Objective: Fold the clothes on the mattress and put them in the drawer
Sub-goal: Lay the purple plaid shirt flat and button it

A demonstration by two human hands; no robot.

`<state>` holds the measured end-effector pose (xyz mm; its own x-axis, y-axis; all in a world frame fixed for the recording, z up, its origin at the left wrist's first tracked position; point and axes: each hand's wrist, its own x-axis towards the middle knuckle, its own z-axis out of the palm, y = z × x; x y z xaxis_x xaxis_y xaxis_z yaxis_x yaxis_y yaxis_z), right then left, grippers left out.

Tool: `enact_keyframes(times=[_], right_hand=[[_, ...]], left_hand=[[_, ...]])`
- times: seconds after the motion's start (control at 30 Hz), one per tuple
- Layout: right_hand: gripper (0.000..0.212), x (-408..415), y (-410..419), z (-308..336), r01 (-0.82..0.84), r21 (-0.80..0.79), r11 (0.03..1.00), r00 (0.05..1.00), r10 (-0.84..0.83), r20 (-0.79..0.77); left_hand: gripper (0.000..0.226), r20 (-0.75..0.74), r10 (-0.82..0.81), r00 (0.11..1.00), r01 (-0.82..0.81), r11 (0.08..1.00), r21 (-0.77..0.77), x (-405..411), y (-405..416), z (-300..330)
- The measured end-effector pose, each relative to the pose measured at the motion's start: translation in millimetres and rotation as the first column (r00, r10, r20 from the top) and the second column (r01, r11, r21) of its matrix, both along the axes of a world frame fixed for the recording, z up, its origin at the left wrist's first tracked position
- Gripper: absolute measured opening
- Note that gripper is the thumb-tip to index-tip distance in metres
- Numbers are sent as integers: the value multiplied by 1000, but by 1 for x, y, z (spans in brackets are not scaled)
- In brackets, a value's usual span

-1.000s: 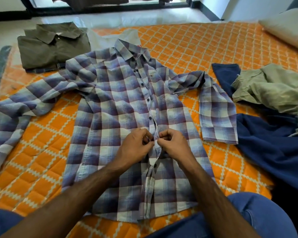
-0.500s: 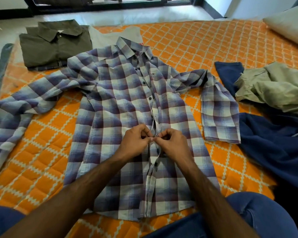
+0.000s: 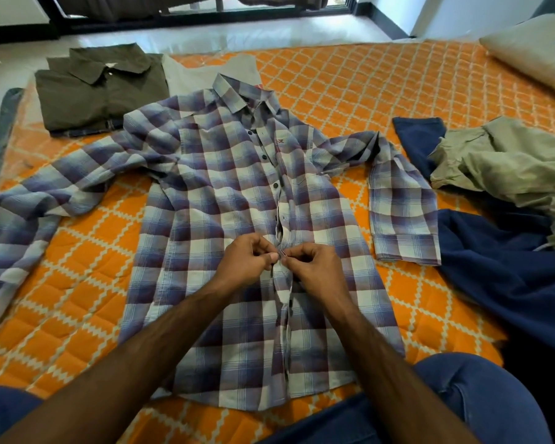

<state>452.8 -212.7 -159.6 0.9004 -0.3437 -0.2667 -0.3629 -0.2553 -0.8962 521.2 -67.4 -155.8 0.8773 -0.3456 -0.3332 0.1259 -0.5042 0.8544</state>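
Note:
A blue and white plaid shirt point(image 3: 225, 193) lies face up and spread out on the orange quilted mattress point(image 3: 366, 91), sleeves out to both sides. My left hand point(image 3: 247, 261) and my right hand point(image 3: 314, 264) meet at the button strip in the middle of the shirt. Both pinch the placket edges there, fingers curled. A folded olive shirt point(image 3: 100, 91) lies at the far left on top of a thin plaid piece. At the right, a crumpled khaki garment point(image 3: 513, 165) rests on a dark blue garment point(image 3: 510, 283).
A pale grey cloth point(image 3: 202, 75) lies flat behind the plaid shirt's collar. A beige pillow point(image 3: 535, 49) sits at the far right corner. My knees in blue jeans point(image 3: 462, 398) are at the mattress's near edge. Floor and a dark window frame lie beyond the mattress.
My hands stay pinched together on the shirt's button strip with small finger movements. The view has shifted slightly; the shirt lies as before.

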Motion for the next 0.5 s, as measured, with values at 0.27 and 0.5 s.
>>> enact_keyframes(times=[0.27, 0.5], right_hand=[[11, 1, 0, -2, -17, 14, 1000, 1000, 17, -9], [11, 0, -2, -4, 16, 140, 990, 1000, -15, -6]], left_hand=[[4, 7, 65, 998, -65, 998, 15, -1, -3, -2], [5, 26, 63, 998, -63, 998, 8, -2, -2, -3]])
